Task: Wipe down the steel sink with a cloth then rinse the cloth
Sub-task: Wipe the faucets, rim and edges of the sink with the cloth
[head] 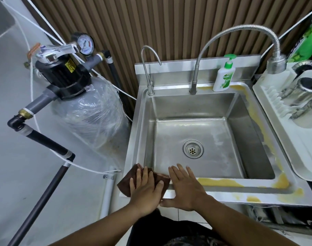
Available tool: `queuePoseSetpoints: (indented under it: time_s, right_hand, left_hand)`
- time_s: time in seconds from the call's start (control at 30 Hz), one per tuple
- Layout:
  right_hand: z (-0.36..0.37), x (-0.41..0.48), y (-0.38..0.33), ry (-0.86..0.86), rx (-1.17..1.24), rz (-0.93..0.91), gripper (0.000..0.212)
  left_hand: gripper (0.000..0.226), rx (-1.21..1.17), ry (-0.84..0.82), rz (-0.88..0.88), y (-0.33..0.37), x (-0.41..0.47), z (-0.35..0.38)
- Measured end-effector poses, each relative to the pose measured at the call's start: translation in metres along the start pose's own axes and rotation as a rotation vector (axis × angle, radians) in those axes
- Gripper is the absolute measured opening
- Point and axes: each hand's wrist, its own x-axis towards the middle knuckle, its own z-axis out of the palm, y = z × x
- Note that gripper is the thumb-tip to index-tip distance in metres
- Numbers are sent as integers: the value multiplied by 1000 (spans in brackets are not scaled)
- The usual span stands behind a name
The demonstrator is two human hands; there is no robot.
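Observation:
The steel sink (192,110) fills the middle of the view, with a round drain (193,148) in its basin. A yellow-orange smear (220,182) runs along the front rim and up the right rim. A brown cloth (127,183) lies flat on the front left corner of the rim. My left hand (146,190) presses flat on the cloth, fingers spread. My right hand (185,187) lies flat on the front rim just right of the cloth, fingers apart, holding nothing.
A thin tap (148,68) and a flexible hose tap (240,32) rise from the back ledge, beside a soap pump bottle (223,77). A white dish rack (293,110) with steel cups stands to the right. A wrapped water tank (91,110) and pipes stand to the left.

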Motion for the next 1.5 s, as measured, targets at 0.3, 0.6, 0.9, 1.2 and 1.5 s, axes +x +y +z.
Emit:
queuePoseSetpoints:
  time_s: [0.3, 0.6, 0.9, 1.2, 1.5]
  right_hand:
    - [0, -13, 8, 125, 41, -39, 102]
    - [1, -18, 11, 247, -52, -148, 78]
    - [3, -29, 28, 340, -167, -109, 52]
    - [13, -43, 58, 494, -240, -61, 47]
    - [19, -33, 33, 517, -179, -215, 57]
  left_hand:
    - [65, 273, 296, 472, -41, 5, -17]
    - [69, 396, 302, 457, -37, 0, 12]
    - [75, 404, 288, 402, -1, 1, 28]
    - [90, 314, 304, 440, 27, 3, 35]
    - [61, 469, 303, 716, -22, 9, 13]
